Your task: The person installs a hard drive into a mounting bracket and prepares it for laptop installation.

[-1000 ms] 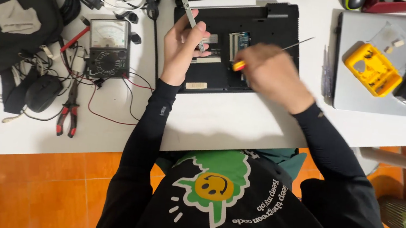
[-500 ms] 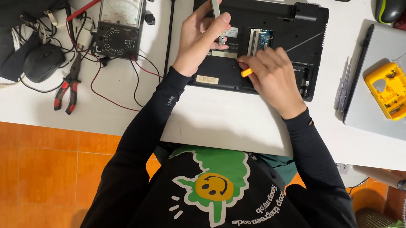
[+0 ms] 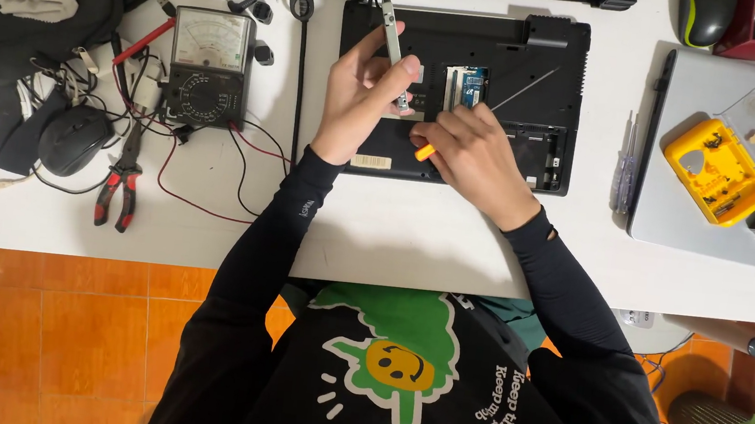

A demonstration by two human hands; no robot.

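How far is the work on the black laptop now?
Done: the laptop lies bottom up with a compartment open. In hand: left hand holds a metal strip; right hand holds an orange-handled screwdriver. Left: the rest of the base looks closed.

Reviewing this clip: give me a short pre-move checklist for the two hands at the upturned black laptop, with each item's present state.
1. Left hand grips the thin grey metal bracket strip: ok, pinched between the fingers, tilted up.
2. Right hand holds the orange-handled screwdriver: ok.
3. Screwdriver tip seated on a screw: cannot tell, hidden by the fingers.
4. Black laptop base lies flat on the white table: ok.
5. Open memory bay with the blue-green board unobstructed: ok.
6. Red-handled pliers and analogue multimeter away from the hands: ok.
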